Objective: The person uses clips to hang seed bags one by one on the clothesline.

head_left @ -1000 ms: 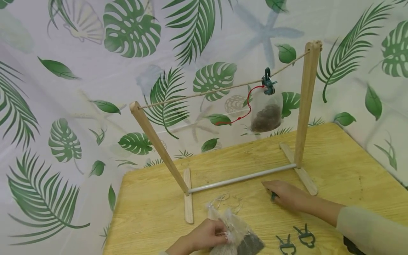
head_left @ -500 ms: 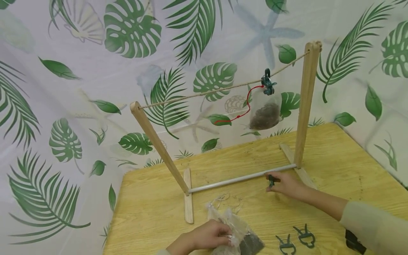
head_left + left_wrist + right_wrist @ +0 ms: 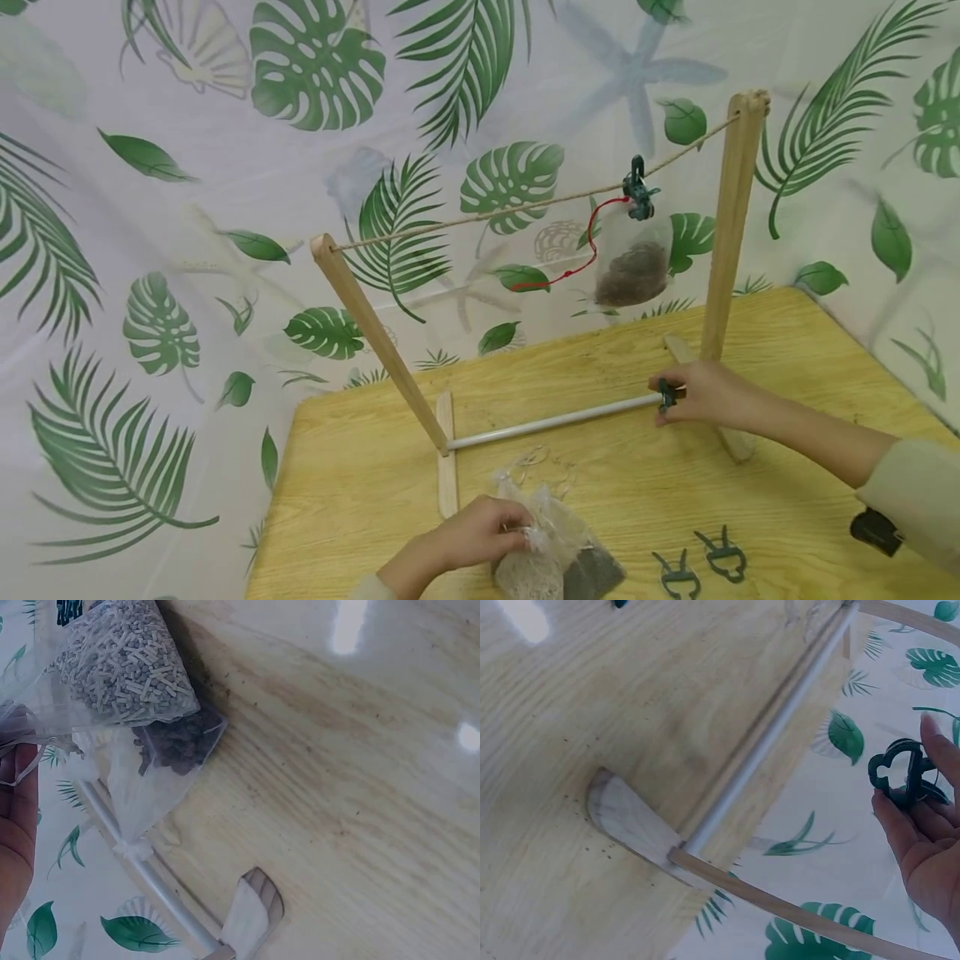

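My left hand [image 3: 483,533] pinches the gathered neck of a clear bag of pale pellets [image 3: 124,667], lifted close over the table. Behind it a second clear bag with dark lumps [image 3: 176,742] lies on the wood. Between thumb and fingers of my right hand [image 3: 716,398] is a dark green plastic clip [image 3: 900,776], held in front of the right post's foot. Above, a clear bag with brown contents [image 3: 633,273] hangs from a rope [image 3: 487,219] by another green clip [image 3: 638,190], with a red cord [image 3: 567,273] trailing left.
Two wooden posts, left [image 3: 382,346] and right [image 3: 731,208], carry the rope and are joined below by a white tube [image 3: 555,423]. Two loose green clips [image 3: 678,578] lie at the table's front. A leaf-print cloth [image 3: 225,317] stands behind the table [image 3: 337,500].
My right hand has risen from the tabletop and moved right with the clip, toward the right post. The left hand keeps its grip on the pellet bag, which now shows more.
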Demonstrator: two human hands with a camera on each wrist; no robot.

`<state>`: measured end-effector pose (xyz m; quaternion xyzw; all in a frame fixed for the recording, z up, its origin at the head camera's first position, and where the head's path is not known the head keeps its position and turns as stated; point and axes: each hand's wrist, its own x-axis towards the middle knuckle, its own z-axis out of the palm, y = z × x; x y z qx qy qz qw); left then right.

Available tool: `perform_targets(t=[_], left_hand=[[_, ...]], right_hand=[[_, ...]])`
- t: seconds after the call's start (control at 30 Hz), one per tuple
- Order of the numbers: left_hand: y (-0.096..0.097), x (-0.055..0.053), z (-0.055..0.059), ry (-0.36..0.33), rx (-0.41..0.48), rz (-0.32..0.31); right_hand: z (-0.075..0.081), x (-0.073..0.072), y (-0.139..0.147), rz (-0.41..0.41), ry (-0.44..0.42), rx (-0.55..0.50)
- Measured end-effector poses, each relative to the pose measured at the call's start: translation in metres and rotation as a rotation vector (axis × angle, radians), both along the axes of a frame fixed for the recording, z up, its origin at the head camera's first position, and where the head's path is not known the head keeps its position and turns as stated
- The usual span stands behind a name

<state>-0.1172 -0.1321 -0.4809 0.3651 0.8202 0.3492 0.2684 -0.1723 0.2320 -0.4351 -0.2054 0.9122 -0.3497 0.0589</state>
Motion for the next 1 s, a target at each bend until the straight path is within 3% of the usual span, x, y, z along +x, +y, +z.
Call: perform_targets(t=[0.13,0.23,0.5,0.77,1.0], left_hand=[[0.000,-0.002,0.008,-0.019,0.010,0.008],[0.001,-0.006,0.017,-0.039,0.037,0.022],[0.007,-0.019,0.044,0.055,0.095,0.050],[0.017,-0.026,0.068,0.175,0.166,0.100],[0.029,-0.030,0.087,0.291,0.216,0.149]], right_hand=[[0.015,0.003,-0.001,-0.096,0.040,-0.066],[0.025,0.006,-0.002,-0.160,0.016,-0.151],[0.045,0.009,-0.006,-0.183,-0.059,-0.283],[0.057,0.009,-0.006,-0.296,-0.073,-0.208],[0.070,0.010,-0.010,-0.218,-0.007,-0.147]])
